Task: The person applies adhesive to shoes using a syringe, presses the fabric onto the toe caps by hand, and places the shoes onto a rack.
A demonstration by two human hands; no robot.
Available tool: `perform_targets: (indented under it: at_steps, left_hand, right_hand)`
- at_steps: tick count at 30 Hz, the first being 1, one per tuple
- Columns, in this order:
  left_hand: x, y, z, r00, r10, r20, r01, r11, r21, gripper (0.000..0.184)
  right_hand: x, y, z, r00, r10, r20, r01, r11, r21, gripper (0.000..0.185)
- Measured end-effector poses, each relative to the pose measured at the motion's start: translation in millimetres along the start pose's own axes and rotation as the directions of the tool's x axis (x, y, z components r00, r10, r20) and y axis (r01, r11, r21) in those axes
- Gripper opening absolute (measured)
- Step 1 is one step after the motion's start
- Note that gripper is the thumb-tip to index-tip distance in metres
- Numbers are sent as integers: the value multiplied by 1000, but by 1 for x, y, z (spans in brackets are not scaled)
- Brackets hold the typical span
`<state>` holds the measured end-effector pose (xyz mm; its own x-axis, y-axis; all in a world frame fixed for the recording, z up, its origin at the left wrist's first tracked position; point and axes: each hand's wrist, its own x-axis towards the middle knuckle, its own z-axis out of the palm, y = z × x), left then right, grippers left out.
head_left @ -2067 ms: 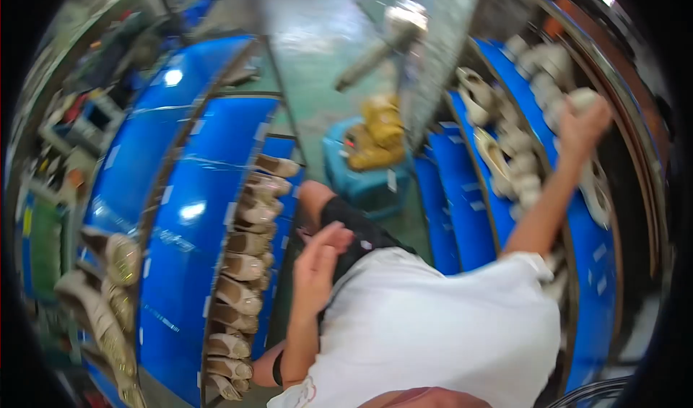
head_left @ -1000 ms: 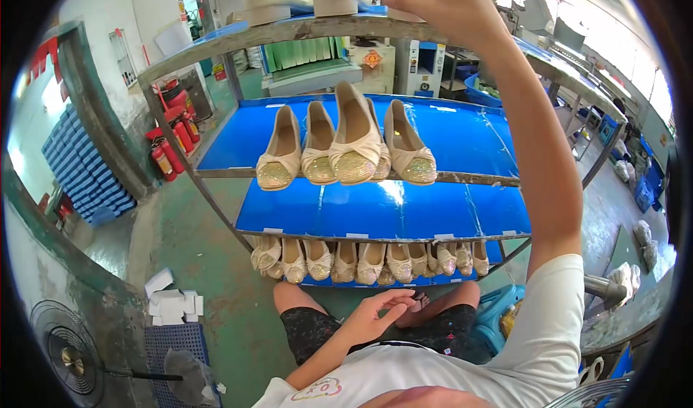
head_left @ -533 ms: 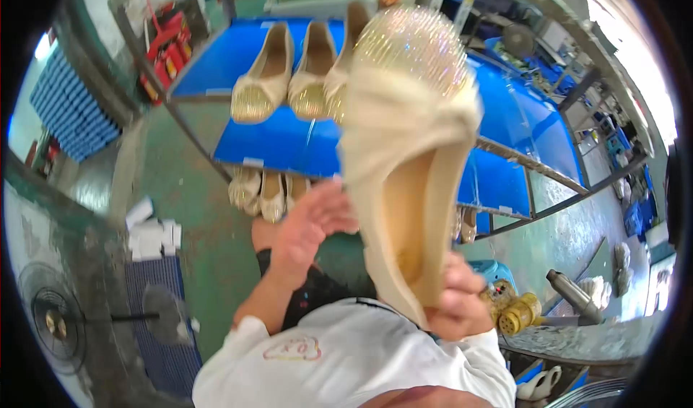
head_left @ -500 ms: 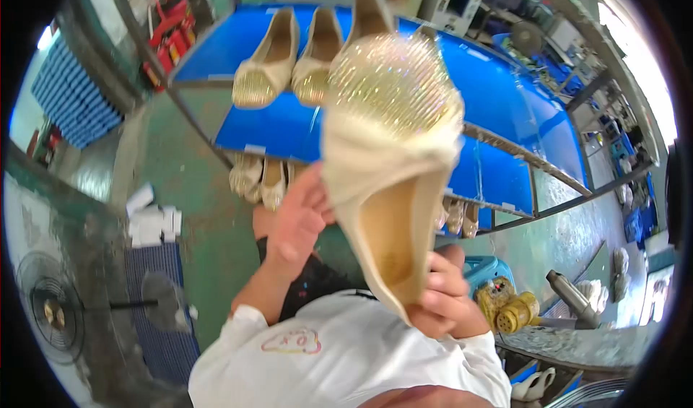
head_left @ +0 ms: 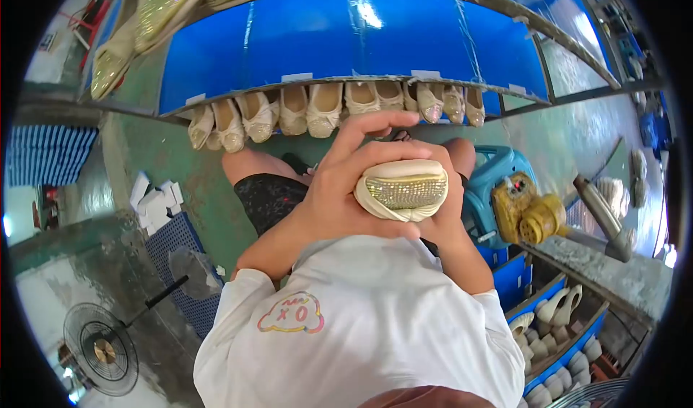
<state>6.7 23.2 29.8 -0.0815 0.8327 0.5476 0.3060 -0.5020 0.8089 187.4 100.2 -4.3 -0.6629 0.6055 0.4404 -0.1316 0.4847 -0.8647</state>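
A cream ballet flat (head_left: 404,191) with a glittering rhinestone toe is held in front of my chest, its toe pointing up toward the camera. My left hand (head_left: 336,180) wraps it from the left, with the thumb below the toe and the fingers arched over the far side. On the right, my right hand (head_left: 447,191) grips the shoe from behind, its fingers partly hidden. The heel end of the shoe is out of sight.
A blue shelf rack (head_left: 317,43) stands ahead, with a row of similar flats (head_left: 325,108) underneath and glittery shoes (head_left: 173,11) above. On my right are a teal stool (head_left: 498,170), a yellow machine (head_left: 538,216) and a bin of shoes (head_left: 563,307). A fan (head_left: 101,346) stands left.
The shoe has come down and nearer my chest, turning from its opening to its toe end. My left hand, previously open beside it, now holds it too. The view has tilted downward.
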Motion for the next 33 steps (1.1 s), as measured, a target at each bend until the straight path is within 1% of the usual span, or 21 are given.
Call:
perform_targets:
  at_steps: [1, 4, 5, 8, 11, 13, 15, 17, 20, 21, 23, 26, 29, 32, 33]
  left_hand:
    - [2, 0, 1, 1000, 9, -21, -9, 999, -40, 77]
    - [5, -5, 4, 995, 42, -91, -57, 984, -169, 68]
    - [7, -4, 2, 993, 62, -101, -78, 982, -171, 57]
    - [10, 1, 5, 994, 30, -107, -49, 981, -185, 48]
    - [10, -2, 10, 987, 64, -147, -90, 980, -176, 44]
    - [10, -1, 10, 989, 67, -131, -87, 984, -154, 43]
    - [10, 1, 9, 991, 69, -118, -84, 988, -128, 42]
    - [10, 2, 4, 992, 70, -103, -80, 992, -95, 42]
    - [-3, -5, -7, 995, -29, -99, 14, 989, -146, 46]
    - [-5, -4, -7, 991, -67, -112, 47, 984, -170, 45]
    - [-10, -3, -8, 980, -147, -133, 116, 968, -221, 45]
    - [-16, -9, -4, 979, -117, -170, 76, 970, -230, 45]
    - [-20, -11, -7, 986, -89, -141, 54, 970, -235, 47]
    - [-20, -5, -10, 989, -96, -112, 68, 969, -236, 49]
    - [-21, -4, -11, 989, -104, -108, 82, 978, -194, 51]
  right_hand:
    - [2, -2, 2, 998, -37, -46, 36, 999, -32, 59]
    - [2, 2, 6, 990, -83, -112, 74, 994, -84, 57]
    - [2, 4, 5, 988, -97, -120, 84, 991, -106, 55]
    - [5, 2, 3, 984, -116, -136, 94, 983, -154, 55]
    - [5, 5, 2, 980, -136, -143, 116, 983, -144, 56]
    - [6, 8, 4, 977, -132, -167, 120, 989, -82, 56]
    - [4, 10, 5, 978, -131, -161, 115, 988, -100, 54]
    - [4, 9, 2, 983, -140, -122, 113, 972, -206, 50]
    - [16, -6, -10, 987, -142, -72, 114, 945, -307, 44]
    - [19, -8, -13, 982, -181, -47, 148, 906, -395, 42]
    - [22, -11, -18, 984, -176, -28, 148, 896, -418, 44]
    - [24, -13, -15, 982, -186, -36, 152, 889, -432, 45]
    - [22, -13, -14, 980, -197, -39, 157, 874, -460, 45]
    - [22, -15, -16, 979, -202, -17, 169, 859, -484, 46]
    - [22, -15, -17, 980, -201, -13, 168, 853, -495, 47]
